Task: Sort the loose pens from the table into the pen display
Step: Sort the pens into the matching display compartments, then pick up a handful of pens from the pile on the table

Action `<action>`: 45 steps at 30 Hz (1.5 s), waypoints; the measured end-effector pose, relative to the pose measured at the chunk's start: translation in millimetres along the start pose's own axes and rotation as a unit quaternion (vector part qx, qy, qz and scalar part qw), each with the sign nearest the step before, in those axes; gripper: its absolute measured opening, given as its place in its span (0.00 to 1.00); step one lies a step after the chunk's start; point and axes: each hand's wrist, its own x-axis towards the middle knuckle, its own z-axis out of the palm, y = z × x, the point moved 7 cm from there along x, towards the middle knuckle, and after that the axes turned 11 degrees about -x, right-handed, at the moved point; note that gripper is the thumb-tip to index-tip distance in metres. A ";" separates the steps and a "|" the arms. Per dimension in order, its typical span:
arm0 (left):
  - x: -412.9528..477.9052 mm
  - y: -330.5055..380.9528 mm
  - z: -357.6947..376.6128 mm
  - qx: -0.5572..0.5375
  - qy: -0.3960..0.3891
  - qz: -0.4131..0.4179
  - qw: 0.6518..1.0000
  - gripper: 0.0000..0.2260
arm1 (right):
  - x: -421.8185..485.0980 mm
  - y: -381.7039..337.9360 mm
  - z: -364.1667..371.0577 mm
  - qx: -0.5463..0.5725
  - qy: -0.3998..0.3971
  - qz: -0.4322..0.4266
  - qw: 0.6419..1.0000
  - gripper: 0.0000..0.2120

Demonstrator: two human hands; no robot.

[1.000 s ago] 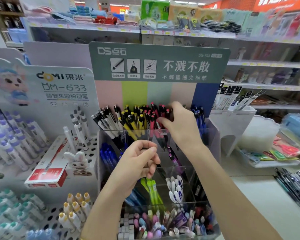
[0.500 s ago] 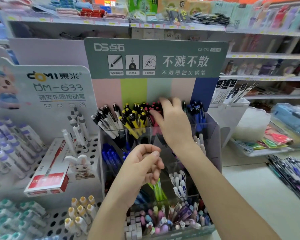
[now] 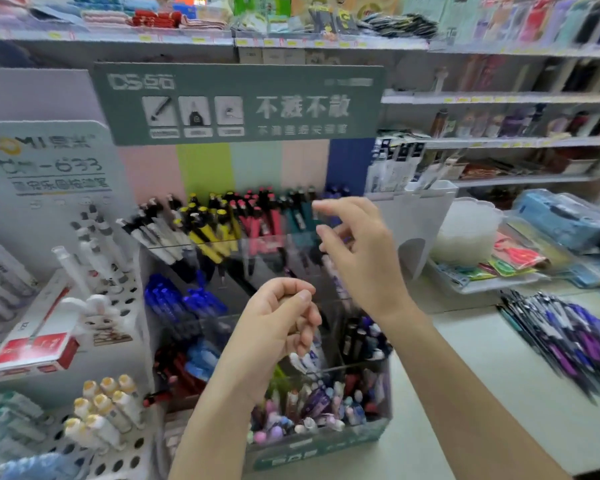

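- Display (image 3: 312, 452) header reads "DS", "不溅不散"; the sign (image 3: 45, 161) beside it reads "DM-633".
- Pens (image 3: 568, 334) lie on the table (image 3: 482, 393) — well apart from both hands.
- Right hand (image 3: 357, 258): fingers loosely spread, empty, before the top row.
- Left hand (image 3: 278, 327): curled — cannot tell if it holds anything.

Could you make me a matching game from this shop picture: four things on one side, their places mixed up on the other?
Things: 1 yellow pens; 2 loose pens; 3 rabbit figure; 4 blue pens.
Places: A on the table, right of the pen display; B display's top row; C left of the display, beside a red box; D display's second row, left end.
Pairs: 1-B, 2-A, 3-C, 4-D.
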 end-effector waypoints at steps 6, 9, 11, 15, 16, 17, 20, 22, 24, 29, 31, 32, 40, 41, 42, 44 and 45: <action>21.3 -95.9 127.0 -0.011 -0.034 -0.047 0.998 0.05 | -105.5 140.5 -121.9 0.075 -0.038 0.232 0.969 0.13; 27.6 -175.1 201.1 0.013 -0.053 -0.104 0.993 0.06 | -181.3 231.9 -189.8 0.047 -0.052 0.369 0.927 0.11; 30.1 -225.1 244.8 0.033 -0.059 -0.147 0.987 0.05 | -222.9 281.5 -233.1 0.027 -0.049 0.439 0.897 0.10; 42.3 -303.3 302.6 0.094 -0.041 -0.206 0.973 0.04 | -268.0 350.0 -295.1 0.012 -0.025 0.511 0.859 0.10; 48.7 -317.8 312.5 0.110 -0.035 -0.205 0.972 0.05 | -273.1 365.0 -303.5 0.013 -0.023 0.519 0.854 0.10; 56.3 -329.8 321.9 0.131 -0.028 -0.200 0.971 0.07 | -276.1 379.3 -309.9 0.016 -0.019 0.524 0.851 0.10; 89.5 -365.4 343.0 0.208 -0.001 -0.170 0.963 0.11 | -278.4 420.2 -319.9 0.027 -0.019 0.537 0.843 0.10; 116.1 -391.3 355.1 0.274 0.019 -0.150 0.950 0.16 | -275.8 447.4 -321.5 0.031 -0.031 0.544 0.838 0.10; 137.9 -413.1 368.3 0.349 0.041 -0.118 0.929 0.20 | -268.5 474.9 -322.8 0.034 -0.048 0.545 0.836 0.11; 167.8 -444.2 398.7 0.524 0.071 -0.054 0.847 0.24 | -238.3 537.7 -320.6 0.038 -0.097 0.548 0.830 0.10; 174.0 -453.4 402.1 0.568 0.076 -0.041 0.819 0.26 | -227.9 555.1 -318.3 0.049 -0.104 0.548 0.829 0.10; 176.5 -456.8 402.1 0.581 0.081 -0.040 0.809 0.26 | -223.5 562.4 -317.2 0.056 -0.101 0.549 0.828 0.10; 208.2 -454.1 390.5 0.601 0.167 -0.018 0.782 0.19 | -191.8 595.7 -293.8 0.119 -0.122 0.538 0.825 0.10; 214.2 -451.9 389.6 0.596 0.180 -0.017 0.782 0.19 | -187.6 598.7 -291.9 0.120 -0.132 0.536 0.825 0.10; 219.5 -449.7 389.7 0.590 0.192 -0.021 0.784 0.19 | -183.8 601.3 -290.4 0.119 -0.143 0.532 0.826 0.10; 227.2 -449.8 391.7 0.577 0.208 -0.045 0.788 0.23 | -177.9 605.7 -287.9 0.122 -0.161 0.526 0.826 0.11; 229.4 -450.3 394.5 0.580 0.210 -0.056 0.785 0.26 | -175.4 607.9 -286.5 0.127 -0.165 0.523 0.826 0.11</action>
